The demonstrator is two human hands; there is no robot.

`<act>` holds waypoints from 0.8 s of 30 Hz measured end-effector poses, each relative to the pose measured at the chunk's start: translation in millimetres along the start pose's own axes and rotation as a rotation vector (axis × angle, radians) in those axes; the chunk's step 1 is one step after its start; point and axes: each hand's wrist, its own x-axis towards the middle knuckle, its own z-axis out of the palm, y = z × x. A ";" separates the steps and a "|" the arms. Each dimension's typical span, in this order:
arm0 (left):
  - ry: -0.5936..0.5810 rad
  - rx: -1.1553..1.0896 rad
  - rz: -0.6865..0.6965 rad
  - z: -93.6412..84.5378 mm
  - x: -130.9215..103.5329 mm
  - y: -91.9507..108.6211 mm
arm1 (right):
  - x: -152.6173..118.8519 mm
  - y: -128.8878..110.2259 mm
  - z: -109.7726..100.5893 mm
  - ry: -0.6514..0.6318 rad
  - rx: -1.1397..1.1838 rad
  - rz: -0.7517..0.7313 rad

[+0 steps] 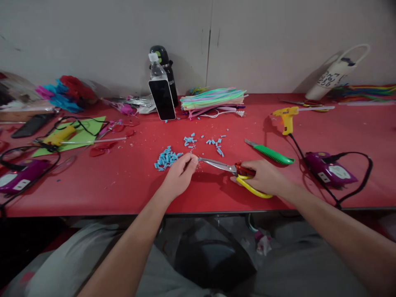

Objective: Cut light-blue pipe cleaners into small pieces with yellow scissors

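My right hand point(262, 175) is closed around the handles of scissors point(218, 165) with red and yellow grips. The blades point left, and their tips meet the fingertips of my left hand point(181, 173). Thumb and forefinger of that left hand are pinched together; whatever sits between them is too small to make out. Just behind the left hand lies a pile of short blue pieces point(167, 158). More blue pieces point(189, 140) are scattered beyond it, and others point(219, 144) lie farther right, past the blades.
A green utility knife point(272, 154) lies right of the scissors. Yellow glue guns point(287, 117) point(60, 136) and purple power boxes point(330, 170) point(26, 175) flank the work area with cables. At the back are a phone point(162, 100), bottles and a bundle of pastel pipe cleaners point(213, 101) on the red table point(123, 194).
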 end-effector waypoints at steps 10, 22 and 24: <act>0.000 0.009 0.001 -0.8 0.1 -0.6 | 0.5 1.3 2.7 0.025 -0.012 0.003; 0.017 -0.004 -0.020 0.0 0.7 0.9 | -0.3 0.3 -1.5 -0.011 0.044 -0.004; 0.016 -0.015 -0.036 0.2 0.9 0.6 | 0.4 0.2 -1.5 -0.015 0.039 -0.002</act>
